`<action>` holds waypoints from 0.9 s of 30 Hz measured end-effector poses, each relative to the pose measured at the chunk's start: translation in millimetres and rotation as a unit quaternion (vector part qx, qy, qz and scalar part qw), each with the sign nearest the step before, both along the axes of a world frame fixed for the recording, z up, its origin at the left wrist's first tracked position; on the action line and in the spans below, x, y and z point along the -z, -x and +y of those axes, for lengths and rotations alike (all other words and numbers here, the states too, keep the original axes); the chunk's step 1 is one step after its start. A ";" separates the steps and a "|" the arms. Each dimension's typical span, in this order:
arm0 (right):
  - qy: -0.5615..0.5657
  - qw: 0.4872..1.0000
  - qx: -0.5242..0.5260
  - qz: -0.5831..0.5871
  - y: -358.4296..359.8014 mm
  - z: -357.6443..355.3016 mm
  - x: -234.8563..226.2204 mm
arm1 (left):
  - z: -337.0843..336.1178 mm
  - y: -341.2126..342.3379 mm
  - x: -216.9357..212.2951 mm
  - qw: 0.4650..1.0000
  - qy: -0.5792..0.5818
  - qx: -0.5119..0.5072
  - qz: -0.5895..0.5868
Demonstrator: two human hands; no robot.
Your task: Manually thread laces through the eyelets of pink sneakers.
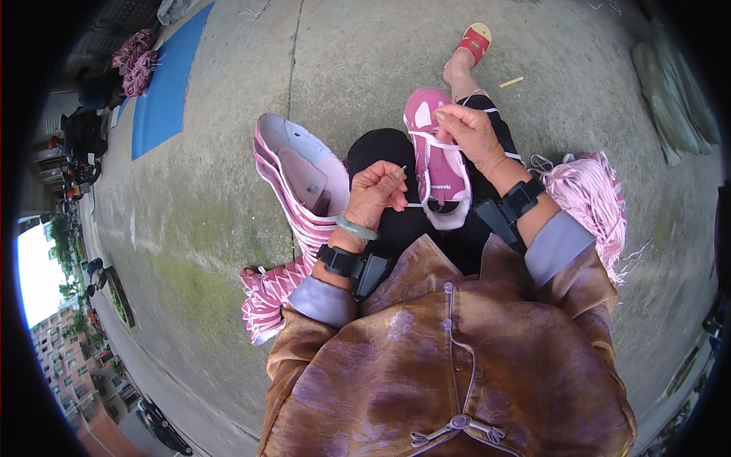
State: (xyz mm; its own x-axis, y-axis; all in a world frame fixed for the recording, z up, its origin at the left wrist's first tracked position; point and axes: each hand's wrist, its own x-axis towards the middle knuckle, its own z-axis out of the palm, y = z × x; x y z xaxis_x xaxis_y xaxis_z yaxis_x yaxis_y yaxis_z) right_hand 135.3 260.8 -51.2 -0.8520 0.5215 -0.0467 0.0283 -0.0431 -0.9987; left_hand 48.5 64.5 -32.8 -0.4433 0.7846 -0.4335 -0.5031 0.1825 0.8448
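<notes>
Outdoor concrete yard point(228, 198), mossy patches on the left, apartment block point(65, 350) and motorbike point(82, 141) way off on the far left. From my end of the feed: pink shoe upper point(445, 179) sits mid-scene between the wearer's thighs, toe pointing far, heel opening near. Left hand point(375, 190) is left of it, thumb and forefinger pinched on a thin sliver point(404, 168); I can't tell if that's a lace tip or a tool. Right hand point(472, 135) is over the upper's far right side, thumb and forefinger pinched together, seemingly on the white lace point(428, 139).

Progress: I'd call the lacing partway. Lace crosses the upper toward the toe end; nearer the heel I can't make out any finished crossing or knot. Threaded holes: too small to count. Pulling through and evening up probably left.

Around: nested stack of pink-and-white uppers point(304, 183) on the left, right beside the left forearm; loose heap of pink strands point(582, 190) on the right, near the right forearm. Far left, blue mat point(169, 95) with a pink bundle point(135, 61) by it. Far side, red sandal point(475, 44) on the foot, small stick point(512, 81) on the ground; greenish sacking point(670, 95) far right. In the way: right fingers hide part of the upper, and the left stack crowds the left wrist.
</notes>
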 end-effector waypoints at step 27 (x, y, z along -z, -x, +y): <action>-0.448 0.893 0.011 -0.039 -15.6 10.5 17.5 | 61.9 -12.2 6.3 0.567 0.001 0.219 0.794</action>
